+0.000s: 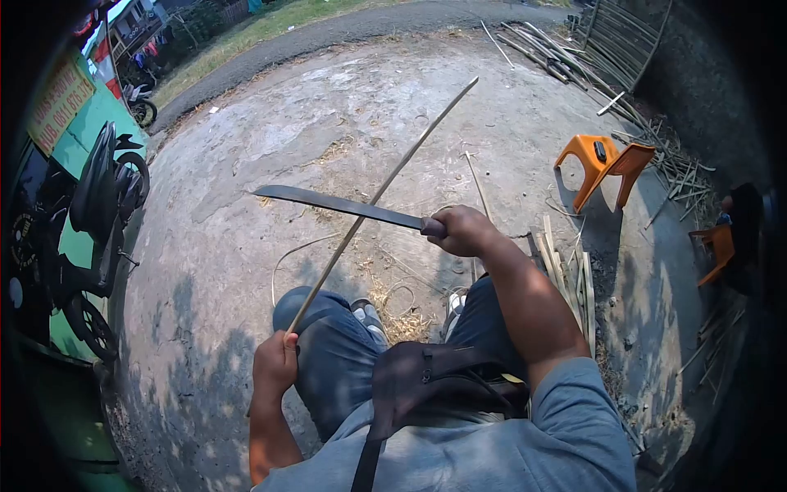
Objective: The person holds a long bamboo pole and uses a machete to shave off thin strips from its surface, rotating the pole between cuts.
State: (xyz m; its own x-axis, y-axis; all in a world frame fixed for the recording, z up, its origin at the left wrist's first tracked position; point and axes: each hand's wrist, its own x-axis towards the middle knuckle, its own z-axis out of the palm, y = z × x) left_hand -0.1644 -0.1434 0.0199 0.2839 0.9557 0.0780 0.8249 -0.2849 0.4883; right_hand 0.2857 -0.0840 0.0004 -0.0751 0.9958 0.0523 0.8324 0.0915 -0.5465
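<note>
My left hand point(275, 362) is closed around the lower end of a long bamboo strip point(407, 155), which slants up and away to the right. In my right hand point(463, 232) is the handle of a machete point(328, 202), its long blade pointing left. The blade crosses over the strip near the strip's middle. Below the crossing, pale shavings point(403, 321) lie on the ground between my shoes. A bundle of split bamboo strips point(566, 275) rests on the ground to the right of my right knee.
An orange plastic stool point(602, 168) with a small black object on top stands at the right. Behind it, bamboo poles point(549, 51) and offcuts point(676, 168) lie along the wall. A motorcycle point(94, 238) is parked at the left. Another person point(744, 234) sits at the far right.
</note>
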